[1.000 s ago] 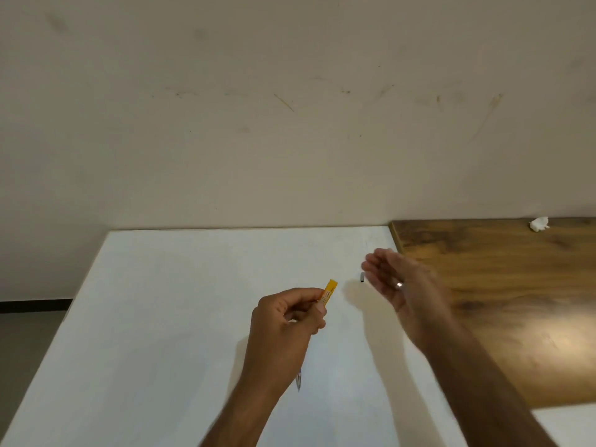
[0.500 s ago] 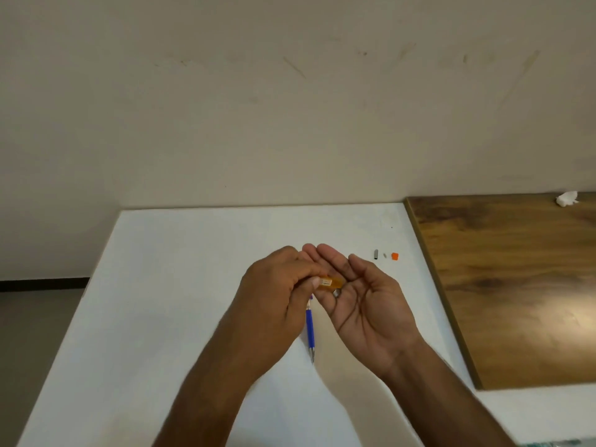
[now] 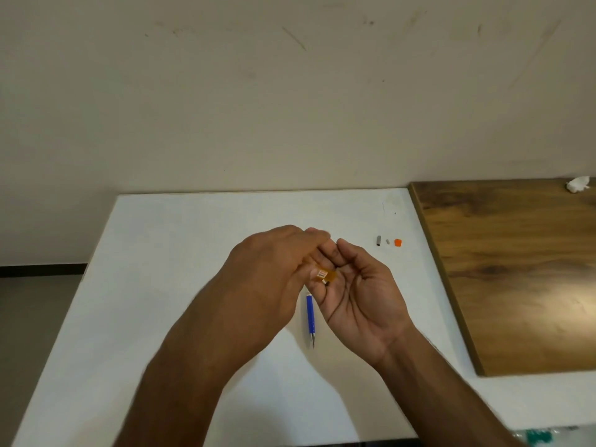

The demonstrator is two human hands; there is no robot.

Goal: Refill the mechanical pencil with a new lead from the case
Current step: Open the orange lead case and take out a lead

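My left hand (image 3: pixel 274 272) holds the small orange lead case (image 3: pixel 326 275) tipped over the cupped palm of my right hand (image 3: pixel 361 291), which is turned upward with fingers apart. The case's open end touches or nearly touches the right palm; no lead is discernible. The blue mechanical pencil (image 3: pixel 311 317) lies on the white table (image 3: pixel 180 253) just below both hands, metal tip toward me, its upper end hidden by my hands. A grey pencil cap (image 3: pixel 378 240), a tiny grey piece (image 3: pixel 387 241) and an orange case cap (image 3: pixel 398 242) lie in a row beyond my right hand.
A brown wooden board (image 3: pixel 516 269) covers the table's right side, with a crumpled white tissue (image 3: pixel 578 184) at its far corner. A plain wall stands behind the table. The floor shows past the table's left edge.
My hands came together from apart: the left brought the lead case over the right palm, which turned upward. The view dropped, revealing the pencil and the small caps.
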